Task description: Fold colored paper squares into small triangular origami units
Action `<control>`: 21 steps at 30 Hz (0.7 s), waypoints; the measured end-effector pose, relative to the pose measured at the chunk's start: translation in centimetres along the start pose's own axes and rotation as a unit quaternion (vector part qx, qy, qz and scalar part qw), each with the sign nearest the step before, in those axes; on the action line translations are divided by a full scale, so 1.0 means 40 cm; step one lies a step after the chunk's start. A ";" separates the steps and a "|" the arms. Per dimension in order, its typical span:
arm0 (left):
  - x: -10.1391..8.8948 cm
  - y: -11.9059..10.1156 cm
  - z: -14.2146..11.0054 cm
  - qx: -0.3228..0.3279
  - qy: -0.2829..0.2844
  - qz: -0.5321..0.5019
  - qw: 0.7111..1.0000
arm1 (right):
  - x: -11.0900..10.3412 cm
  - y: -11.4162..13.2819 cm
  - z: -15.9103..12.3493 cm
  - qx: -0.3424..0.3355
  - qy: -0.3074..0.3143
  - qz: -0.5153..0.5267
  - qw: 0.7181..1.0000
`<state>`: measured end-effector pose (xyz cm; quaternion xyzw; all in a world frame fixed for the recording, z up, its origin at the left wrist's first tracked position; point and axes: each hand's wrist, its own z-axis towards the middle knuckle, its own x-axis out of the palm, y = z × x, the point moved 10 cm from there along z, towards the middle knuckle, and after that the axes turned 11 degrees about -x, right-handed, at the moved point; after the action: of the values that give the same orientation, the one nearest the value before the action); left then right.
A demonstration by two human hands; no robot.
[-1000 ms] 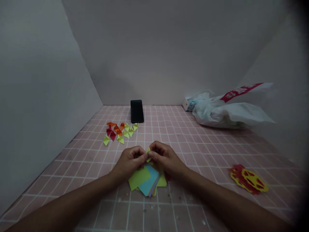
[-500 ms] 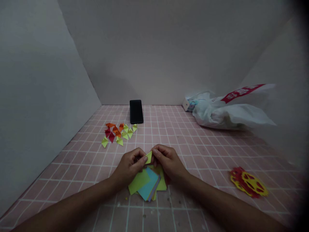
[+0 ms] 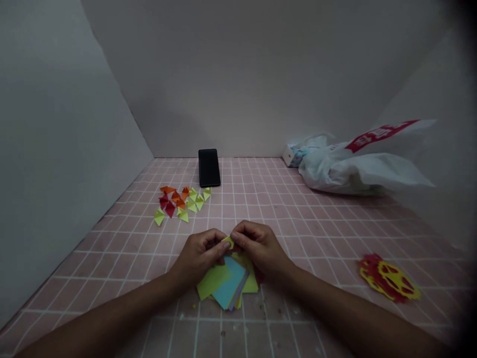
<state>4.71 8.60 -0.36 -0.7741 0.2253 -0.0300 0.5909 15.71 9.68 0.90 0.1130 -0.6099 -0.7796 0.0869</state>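
A small folded piece of yellow paper is pinched between my two hands, mostly covered by the fingers. My left hand grips its left side, thumb on top. From the right, my right hand pinches its upper corner with thumb and forefinger. Just below the hands lies a fanned stack of coloured paper squares, with yellow-green, blue and purple sheets showing. Farther off to the left sit several small folded paper pieces in orange, red and yellow.
A black phone lies near the back wall. At the back right are a white plastic bag and a patterned box. Red and yellow cut-out shapes lie at right on the pink checked cloth.
My right thumb and fingers have moved slightly left, closer to the left hand, and less of the yellow paper shows. The whole view has shifted a little.
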 end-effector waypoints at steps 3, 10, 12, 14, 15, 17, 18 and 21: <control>0.005 0.008 0.000 -0.006 0.011 -0.017 1.000 | 0.007 -0.002 0.000 0.013 0.012 0.013 1.000; 0.023 0.024 0.008 -0.030 0.044 -0.045 0.998 | 0.015 0.026 0.006 -0.047 0.047 -0.073 0.995; 0.026 0.023 0.008 -0.041 0.050 -0.038 0.997 | 0.018 0.040 0.002 -0.077 0.054 -0.111 0.989; 0.028 0.015 0.004 -0.038 0.052 -0.026 0.998 | 0.021 0.050 -0.003 -0.099 0.056 -0.132 0.985; 0.028 0.009 0.000 -0.034 0.052 -0.020 0.998 | 0.022 0.053 -0.005 -0.102 0.056 -0.135 0.984; 0.028 0.004 -0.006 -0.034 0.053 -0.021 0.998 | 0.022 0.052 -0.008 -0.094 0.054 -0.124 0.986; 0.029 0.005 -0.007 -0.040 0.056 -0.027 0.997 | 0.021 0.049 -0.008 -0.086 0.054 -0.113 0.988; 0.034 0.014 -0.007 -0.058 0.069 -0.055 0.994 | 0.018 0.042 -0.005 -0.068 0.052 -0.095 0.992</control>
<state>5.65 7.72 -1.10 -0.8141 0.2243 -0.1030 0.5256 15.05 8.90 2.45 0.2043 -0.5364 -0.8172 0.0519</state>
